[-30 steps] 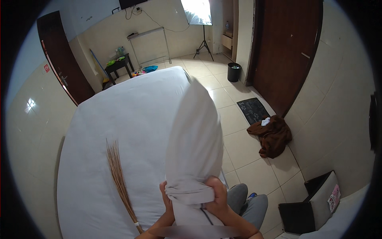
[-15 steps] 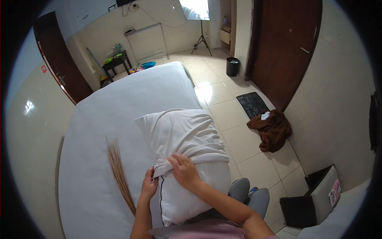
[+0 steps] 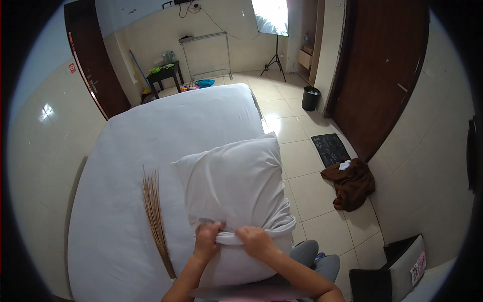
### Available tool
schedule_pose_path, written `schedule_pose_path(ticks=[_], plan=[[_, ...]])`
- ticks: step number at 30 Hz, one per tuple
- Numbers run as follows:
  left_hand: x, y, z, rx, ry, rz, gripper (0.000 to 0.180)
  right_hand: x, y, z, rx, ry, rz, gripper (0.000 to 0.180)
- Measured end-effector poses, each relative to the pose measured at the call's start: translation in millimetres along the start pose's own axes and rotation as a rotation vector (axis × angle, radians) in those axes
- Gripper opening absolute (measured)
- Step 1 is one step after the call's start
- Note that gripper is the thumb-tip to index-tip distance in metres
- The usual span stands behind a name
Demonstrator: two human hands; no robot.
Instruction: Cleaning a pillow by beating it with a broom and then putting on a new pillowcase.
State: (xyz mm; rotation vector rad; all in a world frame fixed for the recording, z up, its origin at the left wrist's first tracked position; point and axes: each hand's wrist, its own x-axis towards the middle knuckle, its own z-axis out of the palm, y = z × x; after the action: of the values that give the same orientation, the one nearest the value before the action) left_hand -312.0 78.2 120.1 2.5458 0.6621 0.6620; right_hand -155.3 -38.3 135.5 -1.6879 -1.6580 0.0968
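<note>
A white pillow [image 3: 236, 265] lies on the near right part of the bed, its near end bare. Over its far part sits a white pillowcase [image 3: 231, 176], wrinkled along the right side, with its rolled hem close to me. My left hand [image 3: 207, 241] is closed on the left part of this hem, its fingers slightly blurred. Close beside it, my right hand [image 3: 256, 243] grips the hem near the middle, fingers curled over the fabric. To the left of the pillow, a stick broom [image 3: 157, 221] rests on the white bed sheet [image 3: 110, 201].
On the tiled floor to the right are a dark mat [image 3: 329, 149], a brown cloth heap [image 3: 354, 187] and a black bin [image 3: 310, 99]. A black-and-grey box-like item [image 3: 372, 284] stands at lower right. Beyond the bed are a small dark table [image 3: 165, 74] and a lamp tripod [image 3: 275, 59].
The pillowcase hem has come nearer to me, covering more of the pillow, and the case's far right corner now sticks out. Both hands have moved toward me. The view has shifted slightly.
</note>
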Motion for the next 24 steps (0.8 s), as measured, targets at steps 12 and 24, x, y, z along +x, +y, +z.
schedule_pose_path(ticks=[12,24], plan=[[-13.3,10.6,-17.2,0.088,0.231,-0.087,0.027,-17.0,10.0,-18.9,-0.078,-0.287,-0.030,0.013],[-66.2,-6.8,-5.1,0.042,0.128,-0.278,0.020,-70.7,99.6,-12.0,0.138,0.386,0.477,0.030]])
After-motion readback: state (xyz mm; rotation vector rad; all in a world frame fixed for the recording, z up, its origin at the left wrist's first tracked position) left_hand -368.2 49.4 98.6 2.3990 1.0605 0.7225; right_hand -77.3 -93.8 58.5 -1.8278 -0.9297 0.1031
